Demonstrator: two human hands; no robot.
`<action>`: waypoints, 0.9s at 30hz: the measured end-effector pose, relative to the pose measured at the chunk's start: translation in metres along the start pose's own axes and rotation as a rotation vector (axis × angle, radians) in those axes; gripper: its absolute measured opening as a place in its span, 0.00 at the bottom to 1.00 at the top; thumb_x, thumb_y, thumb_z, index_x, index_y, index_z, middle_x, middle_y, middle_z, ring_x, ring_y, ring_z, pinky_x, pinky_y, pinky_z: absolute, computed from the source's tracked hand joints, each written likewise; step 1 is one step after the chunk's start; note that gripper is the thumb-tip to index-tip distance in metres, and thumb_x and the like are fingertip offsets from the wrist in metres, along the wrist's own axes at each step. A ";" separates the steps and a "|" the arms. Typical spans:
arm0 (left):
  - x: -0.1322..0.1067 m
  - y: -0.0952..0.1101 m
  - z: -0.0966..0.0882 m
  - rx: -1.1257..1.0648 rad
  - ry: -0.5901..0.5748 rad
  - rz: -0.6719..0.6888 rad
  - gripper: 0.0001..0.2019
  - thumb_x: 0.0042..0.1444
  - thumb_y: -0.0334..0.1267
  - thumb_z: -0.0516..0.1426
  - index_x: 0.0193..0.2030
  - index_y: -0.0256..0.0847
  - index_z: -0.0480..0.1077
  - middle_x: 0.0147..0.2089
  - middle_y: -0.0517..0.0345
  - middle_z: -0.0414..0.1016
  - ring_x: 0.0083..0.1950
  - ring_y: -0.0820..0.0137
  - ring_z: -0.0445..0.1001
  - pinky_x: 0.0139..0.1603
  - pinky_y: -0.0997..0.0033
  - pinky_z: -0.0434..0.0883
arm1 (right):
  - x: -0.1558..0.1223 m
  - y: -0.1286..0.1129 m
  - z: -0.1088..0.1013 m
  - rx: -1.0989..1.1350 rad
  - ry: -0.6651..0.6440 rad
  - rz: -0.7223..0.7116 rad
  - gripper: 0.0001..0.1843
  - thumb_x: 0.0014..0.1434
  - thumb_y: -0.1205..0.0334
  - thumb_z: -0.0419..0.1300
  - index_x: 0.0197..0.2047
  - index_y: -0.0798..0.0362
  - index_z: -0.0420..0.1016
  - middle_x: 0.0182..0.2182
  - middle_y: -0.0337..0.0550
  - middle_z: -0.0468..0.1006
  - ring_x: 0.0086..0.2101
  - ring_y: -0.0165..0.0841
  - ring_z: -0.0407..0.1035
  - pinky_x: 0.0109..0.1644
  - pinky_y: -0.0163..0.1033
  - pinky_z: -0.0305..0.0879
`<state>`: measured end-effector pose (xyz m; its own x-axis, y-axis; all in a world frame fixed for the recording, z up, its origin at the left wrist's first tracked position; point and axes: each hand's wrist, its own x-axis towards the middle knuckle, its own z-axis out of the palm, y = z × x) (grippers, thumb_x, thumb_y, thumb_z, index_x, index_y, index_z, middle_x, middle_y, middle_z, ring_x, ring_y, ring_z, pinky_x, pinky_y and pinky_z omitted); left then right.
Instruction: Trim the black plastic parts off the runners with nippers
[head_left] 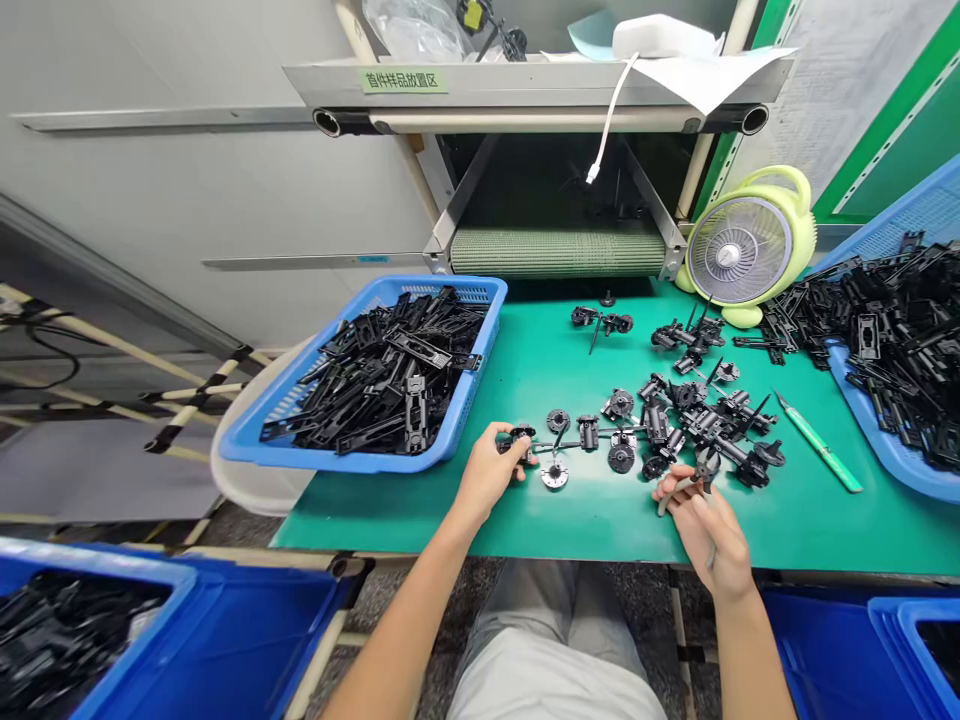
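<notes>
My left hand (491,470) is closed on one end of a black moulded plastic part (559,440) that lies on the green table mat (525,510). My right hand (701,520) grips a pair of small cutters (694,480), whose tip points at a heap of black plastic parts (697,420) just in front of it. More black parts (607,320) lie farther back on the mat.
A blue basket (360,460) full of black parts stands left of my hands; another blue basket (892,450) is at the right. A green knife (817,440) lies by it. A small green fan (746,250) and a conveyor (559,250) stand behind. Blue bins (225,630) are below.
</notes>
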<state>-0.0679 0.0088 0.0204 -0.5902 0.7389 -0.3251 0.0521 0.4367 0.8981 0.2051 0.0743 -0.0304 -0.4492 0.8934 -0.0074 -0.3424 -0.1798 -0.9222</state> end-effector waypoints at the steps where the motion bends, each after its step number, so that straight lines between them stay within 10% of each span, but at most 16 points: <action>1: 0.001 -0.001 0.000 0.037 -0.007 0.018 0.18 0.51 0.49 0.59 0.44 0.41 0.62 0.25 0.57 0.76 0.22 0.69 0.70 0.26 0.72 0.62 | 0.000 0.000 0.000 0.004 -0.002 -0.001 0.17 0.61 0.50 0.57 0.49 0.49 0.72 0.38 0.48 0.69 0.40 0.43 0.65 0.46 0.51 0.65; 10: -0.004 0.009 -0.009 0.775 0.210 0.221 0.13 0.58 0.43 0.54 0.48 0.42 0.68 0.32 0.48 0.76 0.38 0.53 0.75 0.33 0.67 0.62 | 0.001 -0.001 0.001 0.048 0.012 -0.019 0.16 0.60 0.52 0.58 0.49 0.49 0.74 0.37 0.46 0.69 0.39 0.40 0.65 0.47 0.50 0.64; 14: -0.028 -0.004 -0.010 0.234 0.349 0.230 0.14 0.55 0.44 0.58 0.47 0.43 0.68 0.31 0.55 0.73 0.33 0.62 0.73 0.32 0.69 0.65 | -0.001 -0.002 0.004 -0.036 0.059 -0.013 0.17 0.60 0.50 0.57 0.49 0.49 0.73 0.37 0.46 0.70 0.39 0.40 0.66 0.46 0.50 0.66; 19: -0.073 -0.013 0.004 -0.790 -0.071 -0.147 0.23 0.45 0.43 0.66 0.48 0.41 0.67 0.25 0.65 0.65 0.19 0.80 0.61 0.17 0.82 0.55 | -0.021 -0.015 0.038 -0.630 -0.051 -0.135 0.17 0.60 0.57 0.61 0.52 0.49 0.74 0.43 0.49 0.74 0.44 0.42 0.69 0.49 0.48 0.67; 27: -0.094 -0.009 0.035 -1.177 -0.381 -0.369 0.20 0.50 0.37 0.64 0.50 0.44 0.66 0.23 0.67 0.63 0.17 0.84 0.59 0.16 0.86 0.54 | -0.042 -0.033 0.087 -1.098 -0.182 -0.460 0.24 0.60 0.67 0.57 0.60 0.49 0.67 0.42 0.50 0.73 0.42 0.41 0.69 0.43 0.47 0.69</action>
<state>0.0157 -0.0466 0.0320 -0.1420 0.8559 -0.4972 -0.9163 0.0764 0.3932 0.1633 0.0065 0.0338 -0.6093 0.6950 0.3818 0.3440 0.6655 -0.6623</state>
